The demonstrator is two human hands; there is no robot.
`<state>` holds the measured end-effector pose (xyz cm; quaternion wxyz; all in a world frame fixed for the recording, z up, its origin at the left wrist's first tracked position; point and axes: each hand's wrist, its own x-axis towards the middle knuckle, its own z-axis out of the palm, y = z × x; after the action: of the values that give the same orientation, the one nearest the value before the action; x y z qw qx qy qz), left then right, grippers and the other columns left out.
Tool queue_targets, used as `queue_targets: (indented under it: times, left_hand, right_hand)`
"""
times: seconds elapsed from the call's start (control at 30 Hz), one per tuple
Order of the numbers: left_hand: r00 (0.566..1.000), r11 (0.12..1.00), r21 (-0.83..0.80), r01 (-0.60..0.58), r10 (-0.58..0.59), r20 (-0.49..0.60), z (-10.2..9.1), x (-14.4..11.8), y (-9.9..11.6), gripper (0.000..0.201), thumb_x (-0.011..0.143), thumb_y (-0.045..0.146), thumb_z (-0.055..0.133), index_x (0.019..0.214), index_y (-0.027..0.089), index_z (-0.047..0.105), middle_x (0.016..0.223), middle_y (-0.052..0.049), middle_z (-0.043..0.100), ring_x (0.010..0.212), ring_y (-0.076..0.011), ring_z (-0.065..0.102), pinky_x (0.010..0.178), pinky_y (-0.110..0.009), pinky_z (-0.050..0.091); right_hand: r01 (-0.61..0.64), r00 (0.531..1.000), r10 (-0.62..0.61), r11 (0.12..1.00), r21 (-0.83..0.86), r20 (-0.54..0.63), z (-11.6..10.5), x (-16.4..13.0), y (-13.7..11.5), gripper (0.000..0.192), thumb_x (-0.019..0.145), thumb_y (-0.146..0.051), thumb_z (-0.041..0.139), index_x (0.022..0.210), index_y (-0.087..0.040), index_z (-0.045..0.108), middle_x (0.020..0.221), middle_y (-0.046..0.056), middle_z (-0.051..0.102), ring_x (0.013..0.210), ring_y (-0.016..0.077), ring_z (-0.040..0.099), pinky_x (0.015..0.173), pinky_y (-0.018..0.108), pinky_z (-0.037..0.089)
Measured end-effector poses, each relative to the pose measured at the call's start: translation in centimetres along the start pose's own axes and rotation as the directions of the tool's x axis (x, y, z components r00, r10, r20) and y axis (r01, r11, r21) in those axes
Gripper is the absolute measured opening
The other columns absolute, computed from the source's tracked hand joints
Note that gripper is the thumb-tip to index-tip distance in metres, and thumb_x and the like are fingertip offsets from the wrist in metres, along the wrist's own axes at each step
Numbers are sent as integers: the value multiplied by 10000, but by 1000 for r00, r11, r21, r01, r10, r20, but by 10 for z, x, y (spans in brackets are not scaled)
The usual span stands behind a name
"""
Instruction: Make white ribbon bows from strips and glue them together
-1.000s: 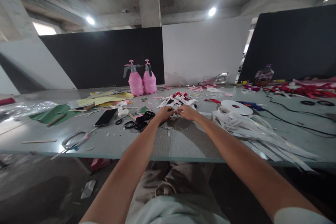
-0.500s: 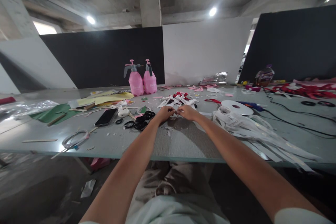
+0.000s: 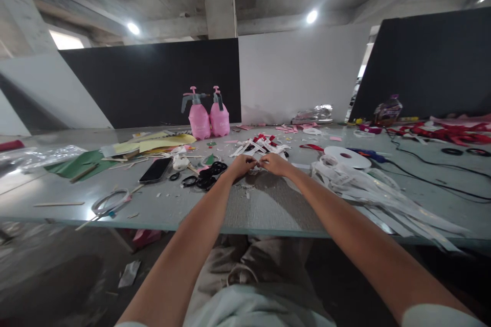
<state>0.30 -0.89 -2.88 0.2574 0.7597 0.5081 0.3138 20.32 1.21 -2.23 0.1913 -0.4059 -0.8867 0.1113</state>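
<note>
My left hand [image 3: 243,164] and my right hand [image 3: 273,164] meet fingertip to fingertip over the middle of the table. Both are closed in a pinch; whatever sits between the fingers is too small to make out. Just beyond them lies a pile of white and red ribbon pieces [image 3: 264,144]. Small white scraps [image 3: 247,194] are scattered on the tabletop below my hands. Left of my left hand are black scissors [image 3: 207,178] and a phone [image 3: 155,170]. To the right of my right hand is a heap of white printed ribbon [image 3: 337,179].
Two pink spray bottles [image 3: 209,121] stand at the back. A white spool [image 3: 347,157] and a blue glue gun [image 3: 368,154] with a black cord lie right. Green sheet [image 3: 79,164], yellow sheet [image 3: 164,142] and a coiled clear tube [image 3: 111,202] are left. The table's front edge [image 3: 268,232] is near me.
My hands stay pinched together in almost the same place. The view has shifted very slightly; nothing else has visibly moved.
</note>
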Motion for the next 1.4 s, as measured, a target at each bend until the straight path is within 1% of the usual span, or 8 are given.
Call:
queue_targets:
  times: [0.13, 0.3, 0.43, 0.67, 0.87, 1.0, 1.17, 1.4]
  left_hand:
    - [1000, 1000, 19, -7, 7, -6, 0, 0, 1, 258, 891, 267, 627, 974, 127, 827, 710, -8, 689, 636, -115, 553, 657, -225, 420]
    - [1000, 1000, -10, -1, 1, 2, 0, 0, 1, 268, 899, 281, 627, 977, 125, 829, 707, -9, 686, 628, -116, 546, 654, -227, 420]
    - [1000, 1000, -24, 0, 0, 1, 0, -1, 1, 267, 887, 277, 637, 983, 117, 828, 683, -6, 671, 615, -117, 544, 648, -229, 417]
    - [1000, 1000, -19, -16, 16, -10, 0, 0, 2, 244, 862, 229, 645, 975, 114, 829, 677, 0, 666, 611, -109, 535, 669, -231, 419]
    - [1000, 999, -38, -24, 24, 12, 0, -3, 4, 239, 865, 225, 629, 947, 115, 825, 679, 4, 660, 607, -106, 536, 663, -228, 418]
    - [1000, 1000, -19, -7, 7, 9, 0, -3, 5, 258, 878, 236, 633, 991, 108, 826, 690, 1, 664, 613, -106, 537, 648, -223, 407]
    - [1000, 1000, 4, -12, 12, 4, 0, -1, 3, 247, 870, 237, 653, 988, 112, 831, 697, -3, 684, 620, -106, 537, 653, -221, 408]
    - [1000, 1000, -15, -8, 8, -7, 1, -1, 1, 222, 843, 212, 658, 936, 103, 828, 664, 6, 657, 613, -104, 526, 620, -223, 378]
  right_hand:
    - [-6, 1000, 6, 1000, -17, 15, 0, 0, 0, 270, 999, -259, 593, 958, -109, 814, 872, 102, 765, 807, 182, 647, 685, 250, 340]
    - [-7, 1000, 7, 1000, -7, 7, -2, -2, -2, 269, 1003, -241, 587, 1020, -104, 818, 921, 112, 777, 849, 187, 665, 706, 245, 355]
    - [0, 1000, 0, 1000, -19, 13, -1, -2, -1, 287, 1006, -259, 579, 1018, -101, 818, 950, 124, 780, 872, 196, 673, 713, 249, 363]
    - [-19, 1000, 19, 1000, -11, 6, -2, -2, -2, 275, 985, -238, 578, 1019, -119, 824, 918, 102, 777, 844, 190, 664, 717, 246, 379]
    - [-9, 1000, 10, 1000, -22, 9, -3, -1, -3, 276, 983, -246, 584, 996, -115, 826, 920, 109, 778, 841, 192, 661, 707, 246, 370]
    - [-13, 1000, 14, 999, -30, 15, -2, -1, -2, 280, 991, -249, 579, 994, -112, 823, 910, 109, 775, 834, 189, 658, 692, 246, 356]
    - [-27, 999, 27, 999, -29, 22, -3, -2, -4, 283, 994, -258, 583, 1015, -103, 819, 940, 117, 776, 854, 188, 659, 699, 245, 355]
    - [-24, 999, 25, 1000, -19, 28, -4, -4, -7, 307, 998, -304, 580, 923, -107, 803, 825, 90, 745, 761, 168, 614, 660, 251, 321]
